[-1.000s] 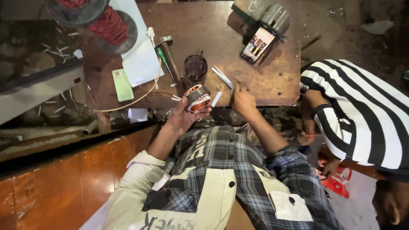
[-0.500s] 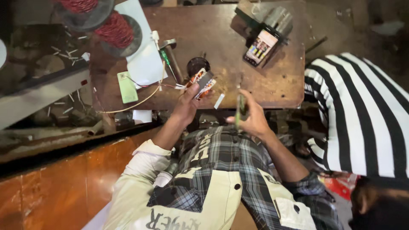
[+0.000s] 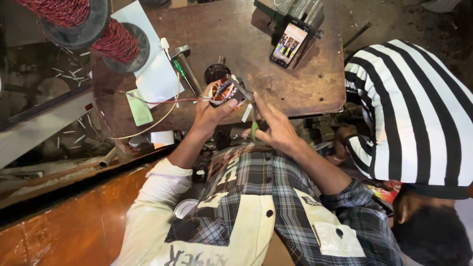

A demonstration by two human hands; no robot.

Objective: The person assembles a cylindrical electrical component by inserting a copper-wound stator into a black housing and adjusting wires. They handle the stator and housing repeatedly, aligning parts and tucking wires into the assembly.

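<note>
Rough rusty metal table (image 3: 295,83) (glossy copper coil (image 3: 224,92)).

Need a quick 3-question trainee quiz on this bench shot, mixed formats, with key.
1. True or false: the left hand holds the copper-wound coil.
2. What does the right hand grip? A) a green-handled tool B) the phone C) a red wire spool
3. The phone leans at the far ____ side of the table.

Key: 1 true; 2 A; 3 right.
</note>
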